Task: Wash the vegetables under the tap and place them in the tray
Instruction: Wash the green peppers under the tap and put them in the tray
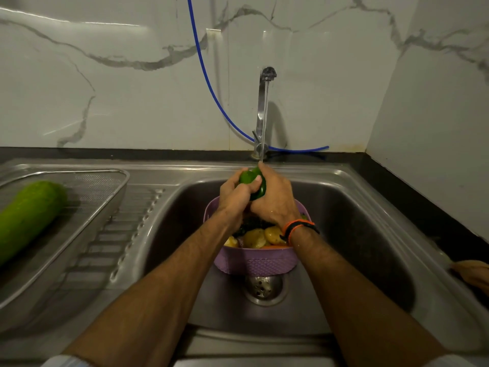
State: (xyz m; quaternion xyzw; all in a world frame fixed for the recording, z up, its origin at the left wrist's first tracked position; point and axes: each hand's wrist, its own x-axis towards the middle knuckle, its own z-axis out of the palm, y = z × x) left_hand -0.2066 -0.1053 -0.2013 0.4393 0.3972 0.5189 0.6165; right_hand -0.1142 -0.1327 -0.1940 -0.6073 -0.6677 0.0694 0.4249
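Note:
Both hands hold a green capsicum (248,178) under the thin stream running from the steel tap (262,109). My left hand (235,194) grips it from the left with the thumb across its front. My right hand (275,200) wraps it from the right and hides much of it. Below them a purple basket (254,262) stands in the sink (357,223) with potatoes (260,237) and other vegetables, partly hidden by my wrists. On the drainboard at left, a steel mesh tray (105,178) holds a large green gourd (29,215).
A blue hose (209,78) hangs down the marble wall and runs behind the tap. The sink drain (263,287) shows just in front of the basket. A black counter edge runs along the right, where another person's hand (473,274) rests at the frame edge.

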